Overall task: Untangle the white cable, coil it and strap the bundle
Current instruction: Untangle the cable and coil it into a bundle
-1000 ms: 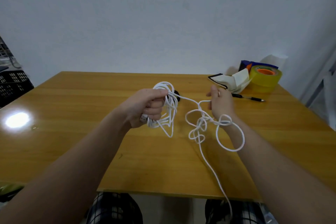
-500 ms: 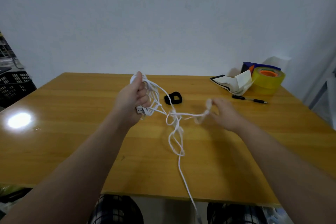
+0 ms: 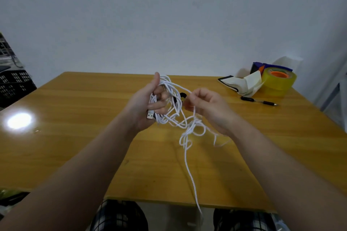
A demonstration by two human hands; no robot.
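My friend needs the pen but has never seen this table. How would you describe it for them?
Go to the far right corner of the wooden table, where a yellow tape roll stands. Just in front of it and the folded papers lies the pen, flat on the wood. It is the only thin black stick there.

The wooden table (image 3: pixel 75 137) carries, at its far right corner, a tape roll (image 3: pixel 277 83), an open notebook (image 3: pixel 237 85) just beside it and a pen (image 3: pixel 259 101) nearer. A black strap (image 3: pixel 183 95) lies near the middle, partly hidden.
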